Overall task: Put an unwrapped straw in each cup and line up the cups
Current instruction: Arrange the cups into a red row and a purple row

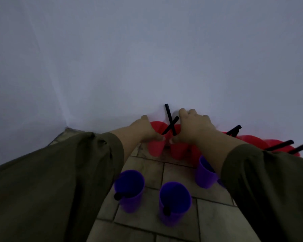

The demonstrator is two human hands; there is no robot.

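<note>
Several red cups stand in a row along the foot of the wall. My left hand (145, 129) grips the leftmost red cup (156, 146) at its rim. My right hand (192, 127) grips the red cup beside it (178, 151). A black straw (170, 119) rises from each of these two cups, and the two straws cross. More red cups (252, 139) with black straws (281, 144) continue to the right, partly hidden by my right arm. Nearer me stand three purple cups (129, 189), (174, 201), (205, 173); the first two each hold a black straw.
A pale wall (147, 58) rises right behind the red cups and meets another wall in a corner at the left. The floor (164, 173) is of grey-brown tiles. My olive sleeves cover both lower corners of the view.
</note>
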